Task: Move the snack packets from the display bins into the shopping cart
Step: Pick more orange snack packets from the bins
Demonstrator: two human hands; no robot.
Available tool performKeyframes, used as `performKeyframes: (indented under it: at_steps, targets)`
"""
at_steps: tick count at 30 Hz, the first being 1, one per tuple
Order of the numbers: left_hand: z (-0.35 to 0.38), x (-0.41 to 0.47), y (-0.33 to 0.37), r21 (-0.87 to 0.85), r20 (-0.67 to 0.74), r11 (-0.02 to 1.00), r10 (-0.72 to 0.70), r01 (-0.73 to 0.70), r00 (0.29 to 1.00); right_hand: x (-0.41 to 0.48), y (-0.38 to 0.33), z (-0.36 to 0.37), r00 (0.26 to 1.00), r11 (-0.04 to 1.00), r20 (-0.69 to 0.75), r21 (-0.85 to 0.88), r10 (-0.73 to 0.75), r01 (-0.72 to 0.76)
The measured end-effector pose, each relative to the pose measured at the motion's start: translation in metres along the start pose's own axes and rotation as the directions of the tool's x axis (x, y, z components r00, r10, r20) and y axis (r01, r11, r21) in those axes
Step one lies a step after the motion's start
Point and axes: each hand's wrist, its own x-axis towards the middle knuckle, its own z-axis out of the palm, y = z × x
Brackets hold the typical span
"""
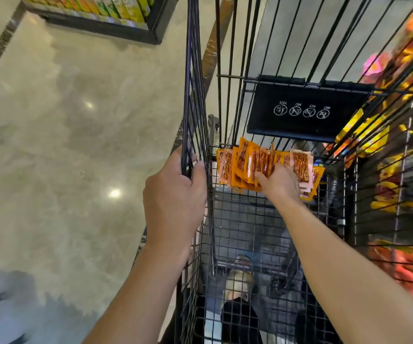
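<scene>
below, glossy beige floor beside cart

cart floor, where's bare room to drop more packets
Bare mesh floor runs from the snack packets back toward the near end, between the left wall, gripped by the left hand, and the right forearm. The far end under the black flap is crowded with packets and the right hand.

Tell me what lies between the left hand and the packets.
Only the cart's wire side wall, whose rim the left hand grips. The packets are just inside it. The head view shows this.
</scene>
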Motion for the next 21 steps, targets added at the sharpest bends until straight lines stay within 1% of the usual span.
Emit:
performKeyframes:
  at_steps: [5, 11, 13, 16, 19, 21]
  targets:
    - [0.001, -0.002, 0.001, 0.001, -0.004, 1.000, 0.007, -0.007, 1.000, 0.003, 0.012, -0.010, 0.997, 0.992, -0.024, 0.100, -0.074, 0.076]
    - [0.000, -0.001, -0.002, 0.014, -0.013, 0.999, 0.033, -0.032, 0.999, 0.002, 0.026, -0.015, 0.999, 0.963, -0.039, 0.265, -0.033, 0.042]
    - [-0.001, -0.001, -0.002, 0.011, -0.012, 1.000, 0.027, -0.027, 1.000, -0.002, 0.031, -0.016, 0.996, 0.954, -0.067, 0.287, -0.065, 0.081]
    - [-0.004, -0.001, 0.003, 0.037, 0.023, 0.999, 0.011, -0.012, 1.000, -0.019, 0.032, -0.024, 0.988, 0.907, -0.098, 0.396, -0.115, 0.145]
    - [-0.010, -0.004, 0.014, 0.086, 0.053, 0.996, -0.006, 0.002, 0.999, -0.041, 0.036, -0.041, 0.984, 0.855, -0.070, 0.488, -0.162, 0.176]
    - [-0.016, -0.014, 0.021, 0.075, -0.005, 0.996, 0.045, -0.045, 0.999, -0.056, 0.040, -0.053, 0.981, 0.806, -0.051, 0.564, -0.186, 0.182]
